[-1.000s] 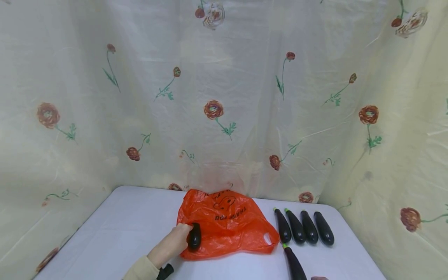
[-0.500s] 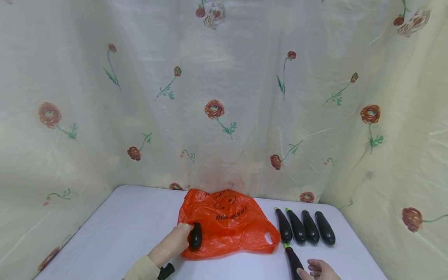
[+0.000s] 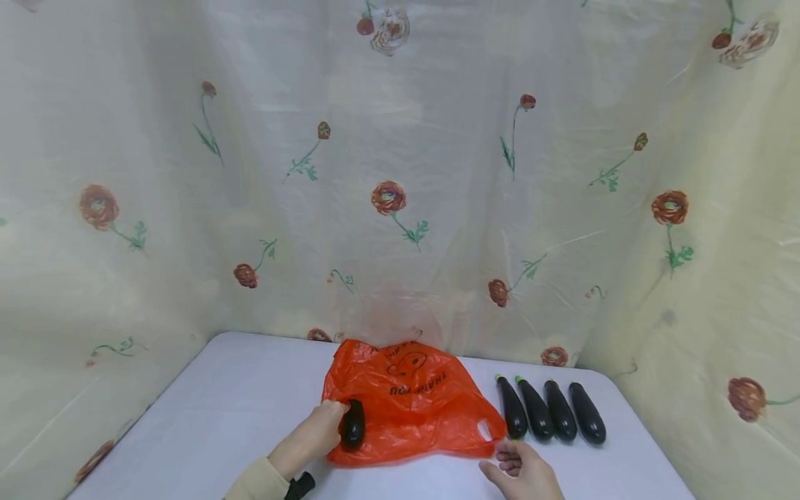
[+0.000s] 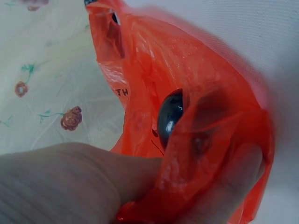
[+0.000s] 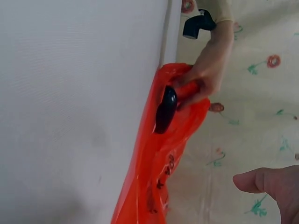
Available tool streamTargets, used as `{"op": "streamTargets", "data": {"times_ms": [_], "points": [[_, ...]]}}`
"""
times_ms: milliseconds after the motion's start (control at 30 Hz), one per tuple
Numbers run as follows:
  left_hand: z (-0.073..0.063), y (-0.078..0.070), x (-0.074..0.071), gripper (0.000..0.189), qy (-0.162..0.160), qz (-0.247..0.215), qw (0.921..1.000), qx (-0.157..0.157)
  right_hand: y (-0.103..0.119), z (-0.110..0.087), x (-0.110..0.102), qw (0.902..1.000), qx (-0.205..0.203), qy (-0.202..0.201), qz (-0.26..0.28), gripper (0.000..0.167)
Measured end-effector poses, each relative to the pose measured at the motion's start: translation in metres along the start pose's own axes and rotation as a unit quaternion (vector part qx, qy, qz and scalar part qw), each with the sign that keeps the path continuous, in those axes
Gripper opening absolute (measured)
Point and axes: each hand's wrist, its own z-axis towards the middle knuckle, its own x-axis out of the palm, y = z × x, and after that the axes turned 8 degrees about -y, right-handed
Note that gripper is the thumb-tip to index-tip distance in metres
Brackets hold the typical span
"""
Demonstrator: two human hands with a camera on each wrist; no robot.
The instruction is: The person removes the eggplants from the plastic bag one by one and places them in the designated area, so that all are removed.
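In the head view my left hand (image 3: 321, 427) grips the near left edge of a red plastic bag (image 3: 415, 410) printed with black lettering. The left wrist view shows a thumb inside the bag and a finger behind the thin plastic. A dark eggplant (image 3: 354, 425) lies at the bag's mouth beside this hand, and its rounded end (image 4: 171, 116) shows among the folds. My right hand (image 3: 528, 472) hovers near the bag's right corner, thumb apart from loosely bent fingers, nothing visible between them. Just its green stem tip (image 3: 516, 439) shows of an eggplant otherwise hidden by that hand.
Several dark eggplants (image 3: 559, 413) lie side by side at the right of the white table (image 3: 250, 389). A flower-printed curtain (image 3: 387, 125) hangs behind and along both sides. On the left wrist sits a black mount (image 3: 301, 485).
My right hand has come in from the bottom edge and moved left and forward, covering the nearest eggplant. The left hand, bag and the other eggplants keep their places; the view shifts slightly.
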Motion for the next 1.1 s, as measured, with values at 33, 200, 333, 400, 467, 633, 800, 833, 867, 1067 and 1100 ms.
{"op": "streamTargets", "data": {"times_ms": [33,200,333,400,467,633,800,833,867,1067,1100], "points": [[0.000,0.000,0.000,0.044,0.001,0.000,1.0000,-0.001,0.007,-0.004,-0.001,1.0000,-0.003,0.002,0.002,0.063],[0.002,-0.002,-0.001,0.045,0.019,-0.010,0.9995,-0.025,0.019,-0.004,0.005,0.9997,-0.013,0.016,0.010,0.061],[0.002,-0.003,0.000,0.045,0.016,-0.011,0.9994,-0.027,0.028,-0.002,0.010,0.9994,-0.003,0.029,0.019,0.060],[0.002,-0.003,0.000,0.046,0.019,-0.015,0.9992,-0.031,0.032,-0.001,0.014,0.9991,-0.005,0.032,0.026,0.058],[0.003,-0.003,-0.001,0.046,0.025,-0.020,0.9988,-0.037,0.036,0.000,0.019,0.9988,-0.011,0.037,0.031,0.054],[0.002,-0.001,0.000,0.046,0.012,-0.016,0.9995,-0.025,0.051,0.001,0.035,0.9966,-0.046,0.049,0.047,0.049],[0.002,-0.001,-0.001,0.047,0.015,-0.021,0.9994,-0.023,0.065,0.001,0.053,0.9933,-0.042,0.083,0.069,0.048],[0.002,-0.002,-0.001,0.048,0.017,-0.024,0.9993,-0.025,0.067,0.001,0.057,0.9926,-0.041,0.089,0.072,0.049],[0.002,-0.002,-0.002,0.047,0.015,-0.024,0.9993,-0.023,0.070,0.002,0.060,0.9919,-0.038,0.096,0.074,0.050],[0.001,-0.001,-0.003,0.046,-0.004,-0.012,0.9999,-0.007,0.080,0.004,0.076,0.9879,-0.057,0.114,0.088,0.053],[0.001,-0.001,-0.003,0.046,-0.001,-0.013,0.9999,-0.009,0.082,0.005,0.078,0.9872,-0.064,0.115,0.090,0.053]]}}
